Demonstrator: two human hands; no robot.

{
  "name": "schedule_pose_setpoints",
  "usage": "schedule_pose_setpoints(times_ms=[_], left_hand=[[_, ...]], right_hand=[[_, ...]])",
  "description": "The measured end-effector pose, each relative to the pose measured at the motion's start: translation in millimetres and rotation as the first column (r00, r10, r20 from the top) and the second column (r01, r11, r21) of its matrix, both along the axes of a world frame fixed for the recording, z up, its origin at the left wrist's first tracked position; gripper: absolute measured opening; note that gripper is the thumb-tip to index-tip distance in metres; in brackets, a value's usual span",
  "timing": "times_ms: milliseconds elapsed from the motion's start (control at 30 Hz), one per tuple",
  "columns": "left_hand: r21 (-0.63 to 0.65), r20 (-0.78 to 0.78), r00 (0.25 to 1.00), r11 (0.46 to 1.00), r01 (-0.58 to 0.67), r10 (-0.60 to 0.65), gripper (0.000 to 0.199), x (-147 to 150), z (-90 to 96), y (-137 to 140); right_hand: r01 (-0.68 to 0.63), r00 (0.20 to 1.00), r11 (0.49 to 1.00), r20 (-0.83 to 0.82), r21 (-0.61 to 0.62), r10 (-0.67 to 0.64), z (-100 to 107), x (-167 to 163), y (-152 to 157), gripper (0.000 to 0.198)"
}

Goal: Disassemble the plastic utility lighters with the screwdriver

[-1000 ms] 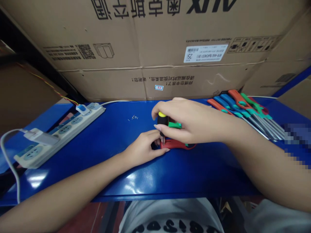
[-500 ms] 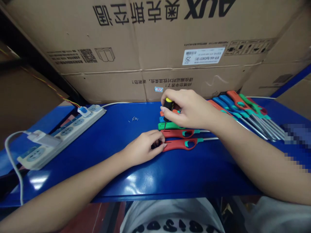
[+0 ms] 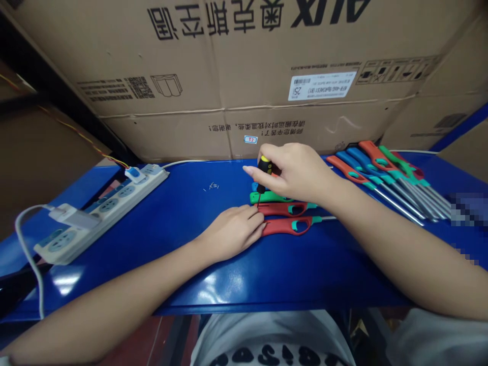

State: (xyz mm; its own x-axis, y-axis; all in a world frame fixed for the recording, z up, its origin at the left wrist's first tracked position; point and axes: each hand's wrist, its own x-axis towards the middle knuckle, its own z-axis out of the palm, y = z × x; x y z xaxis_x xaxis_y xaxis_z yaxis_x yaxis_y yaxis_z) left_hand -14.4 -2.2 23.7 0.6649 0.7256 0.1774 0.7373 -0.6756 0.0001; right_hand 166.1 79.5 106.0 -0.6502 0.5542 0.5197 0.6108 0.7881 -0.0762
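holds a screwdriver (image 3: 265,168) in the right hand (image 3: 295,170), gripping the black and yellow handle narrowly, with the thumb alongside and a finger curled over the top. points the thin shaft down, nearly upright, at the handle end of the farther red lighter (image 3: 278,208), just beside the fingertips of the left hand (image 3: 237,229). rests the left hand with the fingers bent and close together, touching the handle ends of the farther red lighter and the nearer red lighter (image 3: 282,227); hard to make out whether pinching anything between them. has both red lighters lying side by side on the blue tabletop (image 3: 305,274), with handles left and noses right, a green lighter (image 3: 267,197) just beyond, and a blue lighter (image 3: 254,186) beyond that, mostly hidden by the right hand. has tiny metal pins (image 3: 213,186) scattered to the left, farther off a power strip (image 3: 104,211), and well to the right a pile of lighters (image 3: 373,154) in orange, blue, green and red. faces a cardboard box (image 3: 190,76) behind the tabletop
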Motion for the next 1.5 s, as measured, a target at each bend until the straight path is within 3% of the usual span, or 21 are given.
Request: schedule_pose_setpoints(times_ms=[100,200,267,433,600,733,900,1200,1367,1500], left_hand=[[0.024,-0.013,1.0,1.0,-0.018,0.019,0.03,0,1.6,-1],[0.024,-0.031,0.999,1.0,-0.009,0.009,0.03,1,3.2,-2],[0.02,-0.042,0.999,1.0,-0.003,0.004,0.032,2,2.9,-2],[0.047,-0.04,0.999,0.999,-0.008,0.01,0.035,3,-1.5,1],[0.131,0.03,0.999,0.991,0.031,-0.035,0.039,1,-4.9,4],[0.162,0.087,0.993,0.985,0.061,-0.076,0.04,0,-5.3,6],[0.127,0.096,0.995,0.992,0.025,-0.037,0.037,0,-3.2,5],[0.024,-0.01,0.997,0.996,0.082,-0.082,0.039,-1,6.4,2],[-0.062,-0.02,0.994,0.992,0.109,-0.111,0.02,-3,16.4,-3],[-0.038,-0.04,0.995,0.995,0.095,-0.096,0.025,-4,13.4,-2]], right_hand=[[0.051,0.999,0.998,0.015,0.023,-0.051,-2,-2,-2,0.044],[-0.108,0.993,0.987,0.036,-0.119,0.113,1,-2,-5,0.025],[-0.192,0.978,0.969,0.048,-0.157,0.202,4,-1,-7,0.027],[-0.131,0.982,0.989,0.126,-0.061,0.138,9,-1,-8,0.034],[-0.243,0.965,0.963,0.071,-0.112,0.252,10,2,-6,0.02],[-0.199,0.974,0.978,0.094,-0.065,0.205,11,3,-4,0.029],[-0.244,0.964,0.968,0.089,-0.063,0.249,11,4,-5,0.027],[-0.151,0.98,0.988,0.14,0.034,0.145,10,2,-4,0.045],[-0.197,0.972,0.98,0.131,0.015,0.193,12,5,-7,0.026],[-0.187,0.974,0.982,0.13,0.012,0.184,13,6,-7,0.032]])
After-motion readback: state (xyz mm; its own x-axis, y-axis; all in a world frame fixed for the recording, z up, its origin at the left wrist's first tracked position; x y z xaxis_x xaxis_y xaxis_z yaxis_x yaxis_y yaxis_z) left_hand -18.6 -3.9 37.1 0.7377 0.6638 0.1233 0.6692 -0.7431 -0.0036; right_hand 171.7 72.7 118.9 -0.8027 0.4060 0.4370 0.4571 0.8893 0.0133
